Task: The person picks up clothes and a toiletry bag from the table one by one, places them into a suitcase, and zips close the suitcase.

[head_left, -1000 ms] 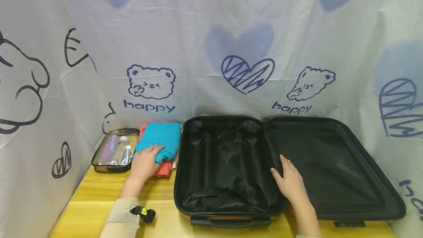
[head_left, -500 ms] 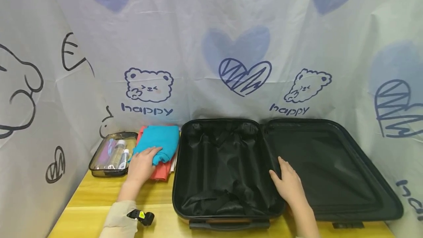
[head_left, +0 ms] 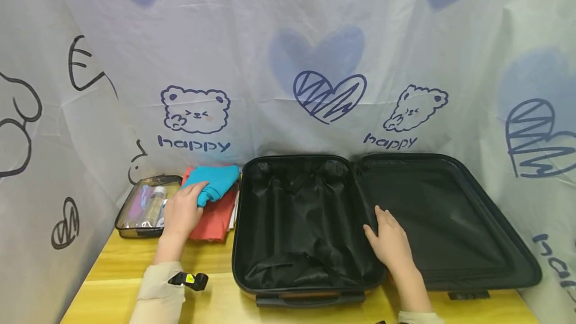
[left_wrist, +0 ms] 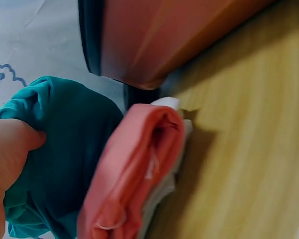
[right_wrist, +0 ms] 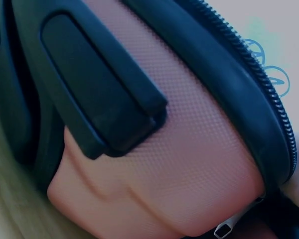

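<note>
My left hand [head_left: 182,211] grips the near left edge of a folded blue garment [head_left: 216,181], with the thumb pressing into the fabric [left_wrist: 74,144] in the left wrist view. The blue garment is raised and tilted above a folded red garment [head_left: 216,221], under which whitish fabric shows. To the right lies an open black-lined suitcase [head_left: 306,224]. Over the edge between its base and its lid, my right hand [head_left: 391,239] rests with fingers extended. The right wrist view shows the suitcase's pinkish shell, black handle [right_wrist: 99,84] and zip, with hardly any of the hand.
A clear toiletry pouch [head_left: 123,233] with bottles and a purple item sits left of the garments. The suitcase lid [head_left: 441,224] lies flat at the right. Behind hangs a white printed curtain [head_left: 261,129]. Yellow wood-grain table [head_left: 117,284] shows in front.
The left hand has lifted the near edge of the blue garment and shifted it back, so more of the red garment shows. The right hand stays on the suitcase edge. The view has shifted slightly.
</note>
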Available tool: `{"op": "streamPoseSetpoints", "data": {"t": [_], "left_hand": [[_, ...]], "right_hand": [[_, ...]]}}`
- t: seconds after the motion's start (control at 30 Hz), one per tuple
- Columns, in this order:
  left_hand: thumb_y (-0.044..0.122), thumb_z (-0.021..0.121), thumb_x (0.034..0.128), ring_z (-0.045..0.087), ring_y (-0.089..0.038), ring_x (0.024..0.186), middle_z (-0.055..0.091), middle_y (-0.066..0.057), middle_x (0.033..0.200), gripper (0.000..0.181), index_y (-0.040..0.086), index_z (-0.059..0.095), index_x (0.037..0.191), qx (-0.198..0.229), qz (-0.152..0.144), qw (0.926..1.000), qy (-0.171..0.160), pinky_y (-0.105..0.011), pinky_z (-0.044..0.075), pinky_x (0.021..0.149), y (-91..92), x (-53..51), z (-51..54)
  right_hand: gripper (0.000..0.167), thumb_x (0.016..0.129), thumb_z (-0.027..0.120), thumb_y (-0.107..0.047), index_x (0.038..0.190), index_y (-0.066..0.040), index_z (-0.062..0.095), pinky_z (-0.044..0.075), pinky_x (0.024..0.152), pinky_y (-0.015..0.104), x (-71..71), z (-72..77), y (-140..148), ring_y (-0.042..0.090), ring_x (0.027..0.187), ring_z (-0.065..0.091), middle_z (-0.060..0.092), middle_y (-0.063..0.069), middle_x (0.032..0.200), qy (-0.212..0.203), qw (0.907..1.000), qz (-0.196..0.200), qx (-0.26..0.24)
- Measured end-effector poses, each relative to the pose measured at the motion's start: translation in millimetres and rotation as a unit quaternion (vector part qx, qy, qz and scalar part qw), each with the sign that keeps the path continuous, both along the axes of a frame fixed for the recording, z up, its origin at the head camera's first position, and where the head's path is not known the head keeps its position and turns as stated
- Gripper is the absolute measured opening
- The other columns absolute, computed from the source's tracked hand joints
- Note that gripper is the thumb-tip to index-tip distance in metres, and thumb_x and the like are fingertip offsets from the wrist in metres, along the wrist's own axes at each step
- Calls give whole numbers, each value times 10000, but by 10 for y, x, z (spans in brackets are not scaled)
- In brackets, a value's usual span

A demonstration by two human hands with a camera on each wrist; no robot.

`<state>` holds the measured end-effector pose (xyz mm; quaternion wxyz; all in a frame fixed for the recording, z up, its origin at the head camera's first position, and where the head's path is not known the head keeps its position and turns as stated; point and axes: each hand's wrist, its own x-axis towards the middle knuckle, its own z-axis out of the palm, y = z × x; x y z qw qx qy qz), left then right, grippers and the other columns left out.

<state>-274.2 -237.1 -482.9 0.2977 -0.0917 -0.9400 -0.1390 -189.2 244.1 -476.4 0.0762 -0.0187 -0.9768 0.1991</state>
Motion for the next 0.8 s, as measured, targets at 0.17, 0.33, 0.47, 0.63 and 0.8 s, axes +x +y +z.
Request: {"op": "streamPoseSetpoints", "data": {"t": [0.17,0.33,0.47,0.63,0.8], "left_hand": [[-72,667,657,672,-406,869,710,-120,1135,596,137,664,1215,93,84,9990,440,-542,501,636,-15,-54,101],[-87,638,642,661,-421,856,714,-148,1096,585,115,673,1189,194,165,9973,693,-550,497,632,-18,-64,203],[-83,623,669,659,-431,865,713,-158,1079,548,107,670,1181,257,227,9965,768,-570,498,649,-9,-48,303],[-75,579,714,653,-432,850,715,-151,1073,515,128,667,1179,442,336,9945,891,-577,486,638,32,-15,446],[-69,536,758,659,-420,883,714,-153,1087,493,126,659,1193,542,370,9932,965,-566,494,653,102,39,601]], "right_hand": [[663,947,597,-272,1460,73,358,333,1086,632,6,25,-14,454,1396,351,437,288,1458,211,9988,18,434],[662,945,605,-268,1460,68,362,300,1113,629,12,26,-28,439,1416,330,444,276,1460,238,9979,56,601],[656,943,609,-269,1456,64,372,310,1111,623,-3,7,-31,439,1415,332,463,273,1446,328,9971,63,688],[650,948,599,-280,1457,55,373,323,1110,605,-8,2,-34,459,1398,334,464,295,1411,385,9961,13,795],[650,950,595,-289,1464,38,371,338,1087,617,5,-17,-35,472,1373,346,440,295,1412,383,9967,-50,709]]}}
